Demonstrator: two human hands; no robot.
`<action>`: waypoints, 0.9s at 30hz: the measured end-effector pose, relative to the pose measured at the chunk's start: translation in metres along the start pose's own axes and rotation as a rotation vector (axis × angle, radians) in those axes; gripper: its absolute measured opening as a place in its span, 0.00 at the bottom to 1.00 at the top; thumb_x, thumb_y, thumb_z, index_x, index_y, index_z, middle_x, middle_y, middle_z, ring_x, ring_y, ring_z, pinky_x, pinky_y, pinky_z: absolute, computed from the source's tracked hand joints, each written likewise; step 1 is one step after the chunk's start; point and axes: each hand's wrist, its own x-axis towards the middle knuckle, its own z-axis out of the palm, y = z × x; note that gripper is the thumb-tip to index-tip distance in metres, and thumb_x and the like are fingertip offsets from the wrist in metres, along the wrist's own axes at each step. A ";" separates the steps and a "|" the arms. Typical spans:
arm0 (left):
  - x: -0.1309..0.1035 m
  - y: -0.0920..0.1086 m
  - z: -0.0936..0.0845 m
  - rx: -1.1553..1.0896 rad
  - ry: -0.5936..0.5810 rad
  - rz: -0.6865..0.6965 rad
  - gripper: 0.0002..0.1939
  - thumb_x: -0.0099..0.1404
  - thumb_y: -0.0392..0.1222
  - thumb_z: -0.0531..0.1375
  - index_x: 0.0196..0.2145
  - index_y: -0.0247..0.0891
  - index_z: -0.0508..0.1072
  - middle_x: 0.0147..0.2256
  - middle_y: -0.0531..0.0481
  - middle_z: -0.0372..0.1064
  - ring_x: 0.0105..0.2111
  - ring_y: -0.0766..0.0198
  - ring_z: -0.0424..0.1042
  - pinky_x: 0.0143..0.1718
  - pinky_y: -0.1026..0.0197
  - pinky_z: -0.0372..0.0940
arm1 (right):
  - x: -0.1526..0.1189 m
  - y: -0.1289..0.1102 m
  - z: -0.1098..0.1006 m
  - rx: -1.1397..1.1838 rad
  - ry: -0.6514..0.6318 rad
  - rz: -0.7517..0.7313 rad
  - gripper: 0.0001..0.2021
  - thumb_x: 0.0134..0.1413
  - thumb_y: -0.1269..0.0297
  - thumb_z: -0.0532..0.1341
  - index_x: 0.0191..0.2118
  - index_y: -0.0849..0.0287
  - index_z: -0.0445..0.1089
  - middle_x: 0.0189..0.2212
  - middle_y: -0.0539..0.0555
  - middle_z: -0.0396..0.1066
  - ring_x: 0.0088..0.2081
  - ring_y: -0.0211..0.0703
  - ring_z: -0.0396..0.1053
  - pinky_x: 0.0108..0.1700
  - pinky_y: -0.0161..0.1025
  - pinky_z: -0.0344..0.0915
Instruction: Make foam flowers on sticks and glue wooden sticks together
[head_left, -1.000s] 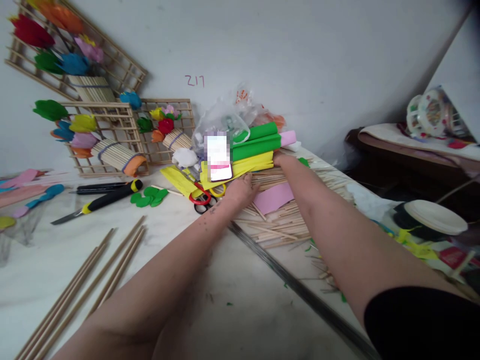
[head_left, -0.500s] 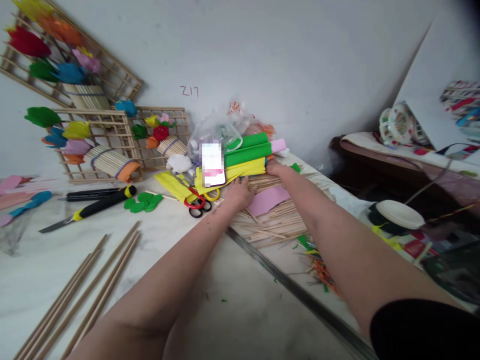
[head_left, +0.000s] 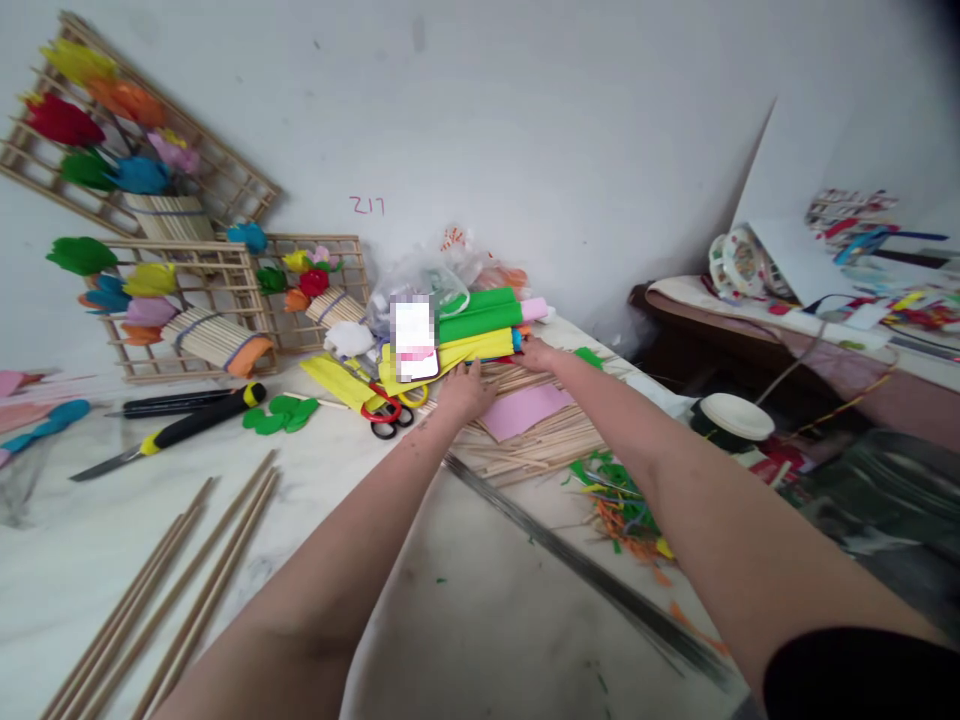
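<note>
Both arms stretch forward to a stack of coloured paper rolls. My left hand (head_left: 465,392) lies at the front edge of the yellow paper (head_left: 476,347), fingers spread, over thin wooden sticks (head_left: 517,462). At the right end of the rolls, my right hand (head_left: 536,353) has its fingers against the blue and red ends; its grip is partly hidden. Green rolls (head_left: 480,318) lie behind the yellow one. A phone (head_left: 414,340) with a blurred screen leans on the stack's left part. Pink paper (head_left: 525,410) rests on the sticks in front of my hands.
Scissors (head_left: 384,412), green paper pieces (head_left: 281,415) and a black-yellow knife (head_left: 199,418) lie left. Thicker sticks (head_left: 172,590) are nearer. A wire bundle (head_left: 585,565) crosses the front right, beside coloured scraps (head_left: 619,505). Flower-decorated lattices (head_left: 247,300) stand at the wall.
The view has shifted, showing more of the right side. Blue and red roll ends now show more clearly beside my right hand. Both hands remain at the stack.
</note>
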 end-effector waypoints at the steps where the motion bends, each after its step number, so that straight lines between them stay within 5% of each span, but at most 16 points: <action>1: 0.001 0.000 0.001 -0.003 0.001 -0.012 0.38 0.62 0.58 0.48 0.62 0.30 0.48 0.61 0.33 0.48 0.61 0.50 0.48 0.59 0.53 0.48 | -0.004 -0.002 -0.002 0.016 -0.024 0.024 0.29 0.56 0.53 0.55 0.61 0.60 0.56 0.58 0.61 0.59 0.55 0.52 0.61 0.56 0.41 0.57; 6: 0.002 -0.003 0.003 -0.023 0.001 -0.014 0.41 0.59 0.61 0.50 0.62 0.32 0.48 0.62 0.34 0.47 0.62 0.50 0.48 0.59 0.55 0.49 | -0.024 -0.011 -0.012 0.046 -0.090 0.022 0.25 0.59 0.60 0.52 0.61 0.59 0.55 0.60 0.60 0.55 0.58 0.46 0.56 0.58 0.37 0.52; 12: -0.005 -0.002 -0.002 0.003 -0.008 0.006 0.40 0.59 0.62 0.50 0.62 0.33 0.49 0.61 0.34 0.48 0.61 0.50 0.50 0.57 0.53 0.51 | -0.039 -0.012 -0.018 0.070 -0.104 -0.036 0.15 0.59 0.63 0.52 0.47 0.60 0.69 0.49 0.58 0.65 0.45 0.42 0.65 0.47 0.34 0.60; 17: -0.009 -0.005 -0.007 0.075 -0.010 0.015 0.39 0.58 0.63 0.50 0.60 0.35 0.55 0.60 0.37 0.52 0.58 0.49 0.55 0.55 0.52 0.53 | -0.043 -0.008 -0.020 0.083 -0.111 -0.054 0.13 0.58 0.63 0.53 0.45 0.60 0.70 0.44 0.57 0.68 0.41 0.41 0.66 0.41 0.32 0.60; 24: -0.009 -0.011 -0.010 0.152 -0.004 0.096 0.30 0.59 0.63 0.48 0.41 0.34 0.73 0.42 0.37 0.71 0.48 0.48 0.65 0.47 0.55 0.61 | -0.038 -0.022 -0.028 -0.041 -0.078 0.014 0.10 0.55 0.65 0.55 0.37 0.60 0.73 0.35 0.55 0.72 0.34 0.41 0.68 0.35 0.32 0.59; 27: -0.009 -0.011 -0.011 0.149 0.004 0.119 0.27 0.59 0.61 0.50 0.38 0.36 0.74 0.40 0.39 0.72 0.47 0.49 0.65 0.46 0.56 0.61 | -0.034 -0.027 -0.028 -0.045 -0.053 0.032 0.15 0.56 0.56 0.55 0.36 0.61 0.74 0.35 0.57 0.73 0.34 0.43 0.68 0.34 0.34 0.59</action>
